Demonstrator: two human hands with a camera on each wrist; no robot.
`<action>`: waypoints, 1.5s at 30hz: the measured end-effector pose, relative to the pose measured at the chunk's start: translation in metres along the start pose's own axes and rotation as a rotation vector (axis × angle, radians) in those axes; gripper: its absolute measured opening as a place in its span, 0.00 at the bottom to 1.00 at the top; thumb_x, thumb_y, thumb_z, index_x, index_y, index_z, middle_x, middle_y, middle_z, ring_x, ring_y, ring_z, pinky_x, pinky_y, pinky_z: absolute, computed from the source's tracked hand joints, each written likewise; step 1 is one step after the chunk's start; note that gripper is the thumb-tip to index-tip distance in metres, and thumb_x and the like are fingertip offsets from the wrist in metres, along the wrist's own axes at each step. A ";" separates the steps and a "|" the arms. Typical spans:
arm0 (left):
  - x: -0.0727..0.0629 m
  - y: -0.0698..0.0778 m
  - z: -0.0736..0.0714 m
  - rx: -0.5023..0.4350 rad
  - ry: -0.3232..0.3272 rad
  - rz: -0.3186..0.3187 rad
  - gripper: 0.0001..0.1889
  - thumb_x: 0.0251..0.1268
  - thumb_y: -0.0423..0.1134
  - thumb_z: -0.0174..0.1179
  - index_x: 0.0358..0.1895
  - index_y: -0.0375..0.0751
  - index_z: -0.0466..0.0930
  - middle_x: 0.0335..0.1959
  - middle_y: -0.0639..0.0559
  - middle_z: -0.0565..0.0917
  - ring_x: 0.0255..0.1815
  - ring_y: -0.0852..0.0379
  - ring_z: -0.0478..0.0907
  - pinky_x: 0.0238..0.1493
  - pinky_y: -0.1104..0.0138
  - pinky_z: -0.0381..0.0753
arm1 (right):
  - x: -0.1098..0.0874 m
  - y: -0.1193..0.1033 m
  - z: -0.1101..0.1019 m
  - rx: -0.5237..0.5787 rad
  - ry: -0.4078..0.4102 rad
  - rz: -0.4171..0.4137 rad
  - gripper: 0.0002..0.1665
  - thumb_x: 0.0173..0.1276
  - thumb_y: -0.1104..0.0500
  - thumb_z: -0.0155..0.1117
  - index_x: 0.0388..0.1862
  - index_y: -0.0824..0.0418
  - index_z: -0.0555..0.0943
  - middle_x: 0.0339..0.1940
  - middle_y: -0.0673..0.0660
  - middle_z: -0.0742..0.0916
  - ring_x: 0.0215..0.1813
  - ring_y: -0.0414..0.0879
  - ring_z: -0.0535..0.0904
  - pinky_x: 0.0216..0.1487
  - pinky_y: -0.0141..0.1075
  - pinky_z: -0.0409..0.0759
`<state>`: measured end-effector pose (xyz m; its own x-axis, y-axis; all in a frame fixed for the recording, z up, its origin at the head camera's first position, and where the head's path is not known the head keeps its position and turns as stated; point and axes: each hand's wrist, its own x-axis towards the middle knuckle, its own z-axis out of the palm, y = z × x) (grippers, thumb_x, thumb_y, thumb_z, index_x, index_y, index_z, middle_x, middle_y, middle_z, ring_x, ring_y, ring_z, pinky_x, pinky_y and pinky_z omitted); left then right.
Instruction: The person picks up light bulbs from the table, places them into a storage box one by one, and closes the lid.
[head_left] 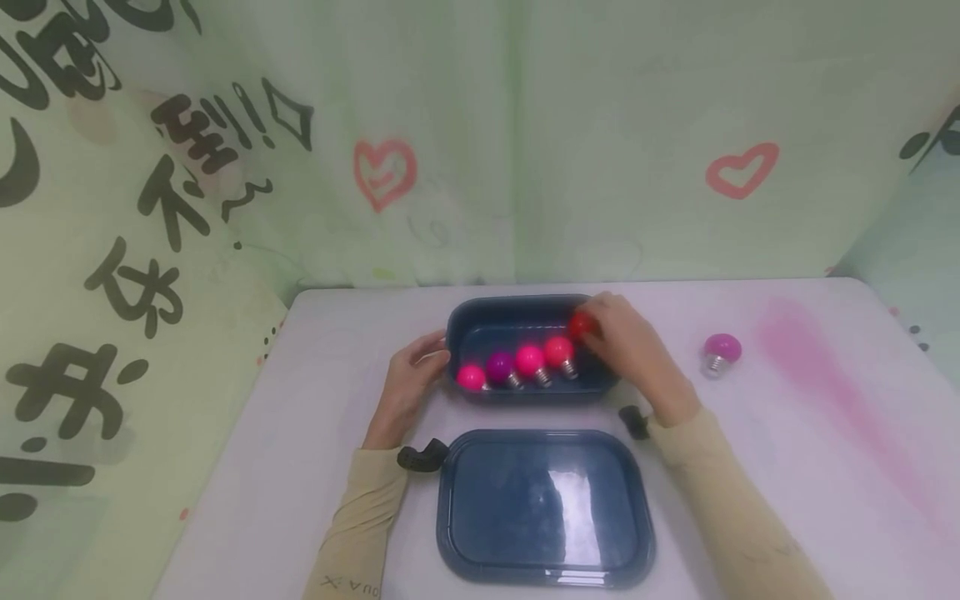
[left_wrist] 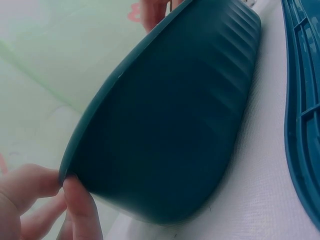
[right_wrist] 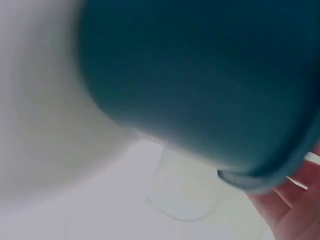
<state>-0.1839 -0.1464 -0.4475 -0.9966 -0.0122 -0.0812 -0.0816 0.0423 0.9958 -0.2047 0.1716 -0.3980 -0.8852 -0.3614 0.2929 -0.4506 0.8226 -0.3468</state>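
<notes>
A dark blue plastic box (head_left: 525,302) stands toward the back of the table, several pink, purple and red light bulbs (head_left: 530,360) lying in a row inside it. At its left end my left hand (head_left: 411,373) pinches the rim between thumb and fingers; the left wrist view shows these fingers (left_wrist: 80,210) at the box's edge. My right hand (head_left: 626,337) reaches over the box's right end and holds a red light bulb (head_left: 581,323), whose base is hidden. In the right wrist view the box wall (right_wrist: 200,90) covers most of the picture and hides the bulb.
In front of the box lies a matching blue lid (head_left: 510,508). A magenta light bulb (head_left: 722,350) with a silver screw base rests on the white table (head_left: 750,467) to the right. Behind the table hangs a pale green curtain (head_left: 585,167) with painted hearts.
</notes>
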 end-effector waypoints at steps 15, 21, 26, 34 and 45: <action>-0.002 0.002 -0.003 0.027 -0.027 0.008 0.22 0.67 0.33 0.60 0.64 0.41 0.77 0.58 0.40 0.80 0.55 0.51 0.79 0.52 0.64 0.81 | -0.023 0.015 -0.024 -0.004 0.042 0.075 0.25 0.60 0.68 0.70 0.57 0.71 0.77 0.54 0.70 0.80 0.59 0.64 0.74 0.59 0.58 0.76; -0.002 0.001 -0.003 0.037 -0.023 0.005 0.22 0.67 0.33 0.60 0.64 0.41 0.77 0.58 0.40 0.80 0.56 0.51 0.79 0.53 0.64 0.81 | -0.031 0.027 -0.030 -0.003 0.088 0.050 0.22 0.60 0.70 0.70 0.54 0.73 0.78 0.52 0.72 0.80 0.58 0.67 0.74 0.61 0.59 0.74; -0.001 0.001 -0.004 0.030 -0.027 -0.005 0.22 0.68 0.33 0.60 0.65 0.41 0.76 0.59 0.39 0.79 0.57 0.51 0.79 0.54 0.64 0.80 | -0.040 0.039 -0.035 -0.013 0.138 0.039 0.21 0.59 0.71 0.70 0.51 0.74 0.79 0.49 0.73 0.80 0.56 0.68 0.74 0.60 0.61 0.72; -0.004 0.010 -0.003 0.035 -0.047 -0.044 0.24 0.69 0.32 0.59 0.67 0.37 0.73 0.61 0.36 0.78 0.57 0.52 0.78 0.54 0.66 0.80 | -0.056 0.054 -0.043 -0.043 0.154 0.093 0.21 0.59 0.70 0.70 0.51 0.74 0.78 0.50 0.73 0.80 0.56 0.68 0.73 0.59 0.61 0.71; -0.011 0.018 -0.001 0.013 -0.046 -0.035 0.23 0.68 0.33 0.60 0.66 0.37 0.75 0.60 0.37 0.78 0.60 0.48 0.79 0.57 0.64 0.80 | -0.074 0.071 -0.051 -0.043 0.100 0.227 0.23 0.62 0.68 0.67 0.56 0.74 0.75 0.50 0.73 0.77 0.40 0.63 0.76 0.44 0.59 0.77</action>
<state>-0.1744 -0.1468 -0.4288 -0.9925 0.0318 -0.1181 -0.1162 0.0561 0.9916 -0.1655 0.2794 -0.3985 -0.9464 -0.1221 0.2991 -0.2344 0.8966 -0.3757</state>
